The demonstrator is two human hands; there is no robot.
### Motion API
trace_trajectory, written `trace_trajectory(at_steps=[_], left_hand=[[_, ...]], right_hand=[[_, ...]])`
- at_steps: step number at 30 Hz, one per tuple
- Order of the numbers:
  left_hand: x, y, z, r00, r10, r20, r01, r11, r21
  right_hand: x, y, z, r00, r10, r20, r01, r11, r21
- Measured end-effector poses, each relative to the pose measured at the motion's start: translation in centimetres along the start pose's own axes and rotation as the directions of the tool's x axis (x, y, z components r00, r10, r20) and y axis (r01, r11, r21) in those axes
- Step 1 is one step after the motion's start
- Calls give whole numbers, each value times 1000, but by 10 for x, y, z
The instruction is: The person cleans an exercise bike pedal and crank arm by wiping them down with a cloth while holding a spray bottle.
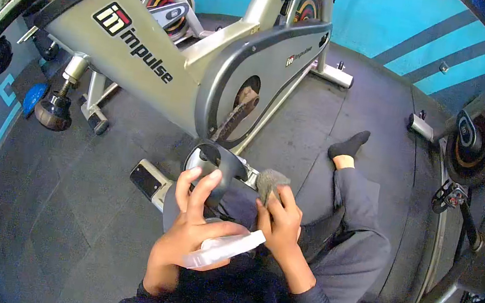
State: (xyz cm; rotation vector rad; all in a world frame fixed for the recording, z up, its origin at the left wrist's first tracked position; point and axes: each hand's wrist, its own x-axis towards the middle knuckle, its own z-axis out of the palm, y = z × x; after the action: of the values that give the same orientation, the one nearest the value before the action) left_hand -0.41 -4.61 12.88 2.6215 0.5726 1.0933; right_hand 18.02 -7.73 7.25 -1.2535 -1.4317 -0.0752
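Note:
In my left hand is a white plastic spray bottle, seen from above with its lower part hidden. Two fingers of that hand stretch forward against the dark pedal of an exercise bike, and the thumb lies along the bottle's top. My right hand pinches a grey cloth at the pedal's right end. A worn crank arm joins the pedal to the bike, which is marked "impulse".
My bent leg and black-socked foot rest on the dark floor. Another bike stands at the right. A black adjusting knob hangs under the near bike's frame. Behind is a blue wall.

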Motion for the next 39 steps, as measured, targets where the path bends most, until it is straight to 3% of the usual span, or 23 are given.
trace_trajectory(at_steps=[5, 8, 14, 20, 27, 32, 39], left_hand=[[4, 4, -5, 1000, 1, 12, -2, 998, 59], [0, 2, -4, 1000, -23, 12, 23, 1000, -11], [3, 2, -4, 999, 35, 13, -36, 999, 40], [5, 4, -7, 1000, 17, 19, -19, 994, 104], [4, 4, -7, 1000, 17, 26, -18, 998, 63], [7, 5, -4, 1000, 2, 6, -2, 997, 82], [-1, 2, -5, 1000, -17, 26, 17, 1000, -8]], right_hand=[[19, -10, -1, 997, -7, 72, 9, 999, -31], [8, 0, 0, 998, -47, 44, 49, 998, -27], [0, 5, -3, 997, 59, 46, -56, 996, -69], [22, -8, -3, 997, -68, 46, 73, 991, -115], [0, 1, -8, 997, 21, 73, -9, 988, -153], [22, -7, -6, 995, -59, 85, 69, 991, -117], [-1, 7, -5, 992, -51, 112, 67, 987, -146]])
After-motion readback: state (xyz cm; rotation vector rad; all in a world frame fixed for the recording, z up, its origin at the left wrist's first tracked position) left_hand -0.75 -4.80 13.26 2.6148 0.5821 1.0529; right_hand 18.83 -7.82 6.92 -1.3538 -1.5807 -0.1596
